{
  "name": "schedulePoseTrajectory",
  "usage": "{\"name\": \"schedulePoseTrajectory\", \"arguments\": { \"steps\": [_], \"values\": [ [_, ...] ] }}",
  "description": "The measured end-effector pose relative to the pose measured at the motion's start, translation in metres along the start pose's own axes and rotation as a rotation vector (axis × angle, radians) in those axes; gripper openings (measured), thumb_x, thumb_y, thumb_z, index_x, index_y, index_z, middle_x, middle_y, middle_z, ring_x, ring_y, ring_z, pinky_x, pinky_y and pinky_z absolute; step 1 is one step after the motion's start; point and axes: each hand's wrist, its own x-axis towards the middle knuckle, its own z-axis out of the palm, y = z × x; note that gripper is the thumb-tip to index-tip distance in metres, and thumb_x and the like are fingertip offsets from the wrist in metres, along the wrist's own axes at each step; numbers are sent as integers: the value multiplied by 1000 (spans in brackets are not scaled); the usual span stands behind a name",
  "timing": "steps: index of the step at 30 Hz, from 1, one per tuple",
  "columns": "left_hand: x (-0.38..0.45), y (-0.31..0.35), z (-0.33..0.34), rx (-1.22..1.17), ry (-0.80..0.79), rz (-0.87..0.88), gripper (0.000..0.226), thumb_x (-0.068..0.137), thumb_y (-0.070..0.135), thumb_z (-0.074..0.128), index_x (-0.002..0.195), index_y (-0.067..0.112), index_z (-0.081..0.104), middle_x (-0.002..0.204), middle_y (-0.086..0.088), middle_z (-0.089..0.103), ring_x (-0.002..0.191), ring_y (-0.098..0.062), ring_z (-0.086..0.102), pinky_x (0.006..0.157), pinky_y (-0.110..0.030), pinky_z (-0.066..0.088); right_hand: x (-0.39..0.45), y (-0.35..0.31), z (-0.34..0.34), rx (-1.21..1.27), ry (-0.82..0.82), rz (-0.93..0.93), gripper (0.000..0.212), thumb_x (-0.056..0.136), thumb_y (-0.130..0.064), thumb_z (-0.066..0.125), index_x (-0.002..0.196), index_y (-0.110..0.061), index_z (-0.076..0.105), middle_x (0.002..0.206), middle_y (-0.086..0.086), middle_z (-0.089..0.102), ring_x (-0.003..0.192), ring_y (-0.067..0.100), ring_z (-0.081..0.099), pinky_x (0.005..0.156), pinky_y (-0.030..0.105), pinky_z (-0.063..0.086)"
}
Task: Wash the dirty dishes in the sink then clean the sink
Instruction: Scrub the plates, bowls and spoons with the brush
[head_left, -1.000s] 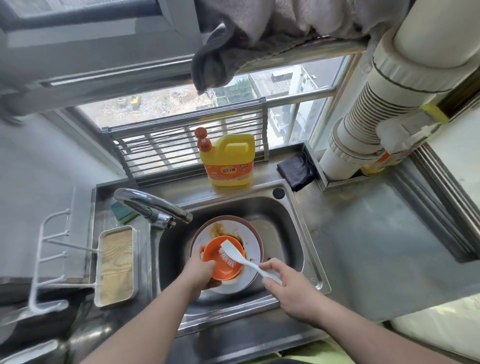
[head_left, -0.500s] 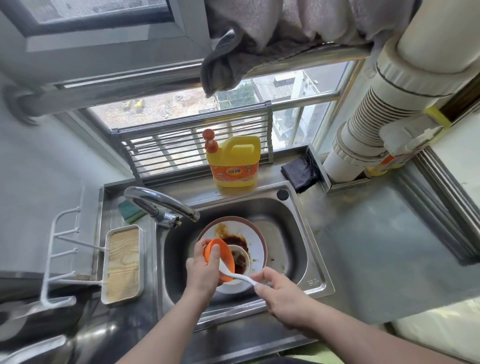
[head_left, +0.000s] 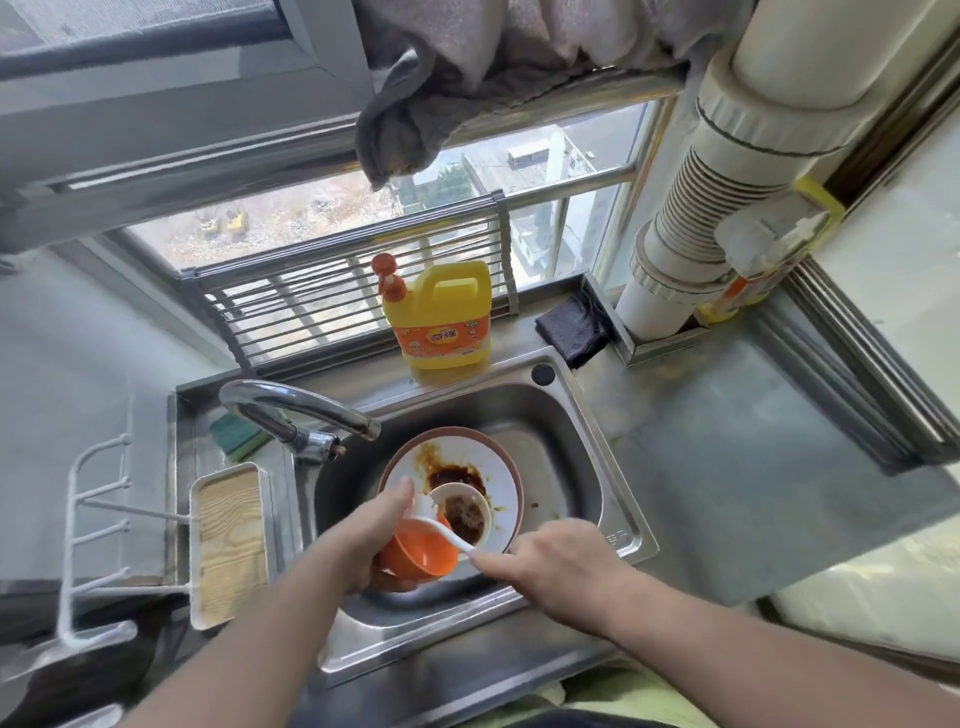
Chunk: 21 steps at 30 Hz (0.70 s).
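Observation:
In the steel sink (head_left: 582, 441) lies a white plate (head_left: 501, 478) with a brown rim, smeared with dark sauce. On it sits a small white bowl (head_left: 467, 512) with brown residue. My left hand (head_left: 376, 530) grips a small orange bowl (head_left: 415, 553), tilted over the plate's near edge. My right hand (head_left: 550, 564) holds the handle of a white dish brush (head_left: 441, 525), whose head lies at the orange bowl's rim beside my left fingers.
A chrome faucet (head_left: 296, 410) curves over the sink's left side. A yellow detergent jug (head_left: 441, 317) stands behind the sink, with a dark cloth (head_left: 571, 330) to its right. At left are a green sponge (head_left: 239, 436), a wood-lined tray (head_left: 228, 540) and a white rack (head_left: 93, 530).
My left hand lifted the orange bowl off the plate and tipped it toward me, uncovering the small white bowl. The brush moved from inside the orange bowl to its rim.

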Motion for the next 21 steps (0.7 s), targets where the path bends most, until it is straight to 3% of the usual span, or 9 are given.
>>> {"name": "schedulePoseTrajectory", "arguments": {
  "steps": [2, 4, 7, 9, 11, 14, 17, 19, 21],
  "values": [
    [0, 8, -10, 86, -41, 8, 65, 94, 76, 54, 123, 19, 61, 96, -22, 79, 83, -40, 79, 66, -49, 64, 3, 5, -1, -41, -20, 0, 57, 103, -11, 44, 144, -48, 30, 81, 5, 56, 73, 35, 61, 56, 39, 37],
    [-1, 20, -14, 113, -48, 147, 49, 98, 73, 50, 122, 33, 63, 107, -18, 77, 89, -40, 78, 67, -49, 64, -1, 5, 11, 63, -21, 104, 41, 106, -24, 43, 137, -49, 34, 81, 4, 55, 76, 36, 61, 59, 39, 37],
    [-1, 25, -1, 175, 155, 529, 23, 103, 60, 53, 121, 47, 61, 118, -11, 57, 94, -34, 69, 56, -40, 63, -5, -12, 24, 564, 15, 327, 23, 104, -50, 41, 126, -54, 39, 76, -6, 59, 77, 26, 60, 68, 38, 41],
    [0, 12, 13, 344, 290, 778, 27, 100, 55, 59, 127, 53, 57, 111, -4, 46, 94, -21, 61, 69, -35, 63, -7, -20, 26, 846, 39, 391, 19, 100, -50, 49, 116, -60, 46, 84, -9, 64, 81, 14, 61, 79, 36, 48],
    [-2, -10, 21, 522, 359, 951, 41, 96, 57, 66, 135, 51, 56, 107, 2, 41, 93, -15, 55, 89, -32, 53, -14, -11, 23, 805, 38, 394, 17, 99, -51, 50, 112, -61, 48, 81, -7, 64, 77, 12, 60, 75, 32, 48],
    [0, -42, 20, 832, 425, 1143, 60, 87, 59, 75, 141, 44, 54, 108, 1, 38, 95, -22, 50, 88, -35, 51, -28, 4, 27, 425, 13, 347, 29, 102, -55, 36, 131, -52, 39, 83, 2, 68, 78, 30, 63, 63, 40, 42],
    [11, -59, 14, 940, 484, 1184, 66, 83, 59, 79, 141, 44, 53, 111, -2, 38, 97, -27, 50, 83, -41, 56, -39, 9, 37, 348, 17, 350, 35, 103, -54, 31, 138, -52, 33, 95, 5, 70, 90, 37, 65, 68, 40, 44],
    [16, -61, 13, 751, 507, 1083, 58, 87, 65, 70, 140, 45, 56, 110, 0, 37, 97, -24, 50, 90, -39, 51, -42, 13, 40, 456, 21, 435, 35, 103, -56, 35, 137, -53, 34, 95, 5, 69, 93, 34, 65, 72, 39, 47],
    [21, -54, 18, 415, 489, 933, 46, 91, 71, 59, 134, 55, 54, 110, 1, 39, 95, -18, 53, 93, -38, 47, -44, 20, 41, 575, 33, 486, 35, 101, -56, 40, 136, -53, 38, 90, 3, 68, 90, 28, 64, 75, 39, 50]
  ]
}}
